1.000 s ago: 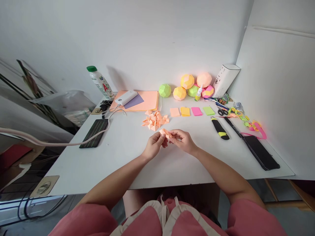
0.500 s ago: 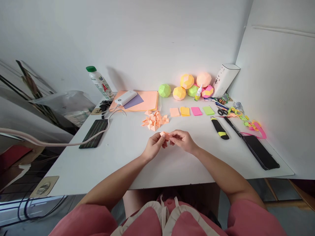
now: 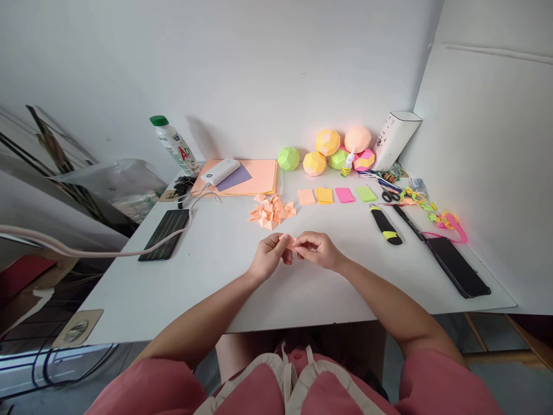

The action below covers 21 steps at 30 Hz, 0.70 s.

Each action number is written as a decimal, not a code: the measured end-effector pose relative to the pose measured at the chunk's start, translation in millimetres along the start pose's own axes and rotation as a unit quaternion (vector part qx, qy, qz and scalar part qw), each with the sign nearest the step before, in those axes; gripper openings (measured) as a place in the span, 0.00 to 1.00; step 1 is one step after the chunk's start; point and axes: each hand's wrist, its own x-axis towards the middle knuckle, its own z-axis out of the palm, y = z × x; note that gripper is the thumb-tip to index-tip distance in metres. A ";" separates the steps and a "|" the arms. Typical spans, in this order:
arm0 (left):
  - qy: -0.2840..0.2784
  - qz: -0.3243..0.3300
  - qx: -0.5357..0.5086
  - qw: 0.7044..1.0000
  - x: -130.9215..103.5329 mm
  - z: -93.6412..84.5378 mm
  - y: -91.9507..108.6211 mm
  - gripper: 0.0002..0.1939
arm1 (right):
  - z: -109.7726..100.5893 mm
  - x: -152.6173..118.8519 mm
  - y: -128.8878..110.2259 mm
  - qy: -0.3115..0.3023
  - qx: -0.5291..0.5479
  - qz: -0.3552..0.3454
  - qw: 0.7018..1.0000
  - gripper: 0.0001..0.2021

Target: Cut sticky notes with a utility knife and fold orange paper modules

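Observation:
Between my two hands, above the middle of the white table point(image 3: 207, 288), is a small piece of peach paper point(image 3: 291, 244). My left hand point(image 3: 271, 253) pinches its left side between thumb and fingers. The fingers of my right hand point(image 3: 317, 249) are closed on its right side, and they cover part of it. Just beyond my hands lies a pile of folded peach paper pieces point(image 3: 271, 212). Behind it and to the right are small square stacks in peach point(image 3: 306, 197), orange point(image 3: 324, 196), pink point(image 3: 344, 195) and green point(image 3: 366, 194).
Several faceted paper balls point(image 3: 314, 163) and a glue bottle point(image 3: 347, 164) stand by the wall. A cutter point(image 3: 386, 225), scissors point(image 3: 391, 196) and a black case point(image 3: 458, 268) lie right. Left are a phone point(image 3: 164, 235), a white bottle point(image 3: 176, 147), a power bank point(image 3: 220, 172) and a cable.
The peach piece has turned slightly and shows less of itself between my fingers. My right fingers have shifted a little to the left over it.

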 end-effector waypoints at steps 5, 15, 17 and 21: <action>0.015 -0.009 -0.007 1.000 1.1 0.1 1.3 0.21 | -0.3 0.5 6.0 0.029 -0.144 -0.153 0.977 0.06; -0.024 -0.041 -0.017 0.999 -0.7 3.0 2.5 0.21 | -2.7 1.7 20.1 0.050 -0.379 -0.305 0.872 0.10; -0.028 -0.041 -0.016 0.999 -0.7 3.2 2.2 0.22 | -2.4 1.5 20.3 0.041 -0.383 -0.302 0.872 0.10; -0.026 -0.043 -0.020 0.999 -0.2 2.9 0.8 0.21 | -1.1 1.5 18.9 0.042 -0.388 -0.305 0.869 0.10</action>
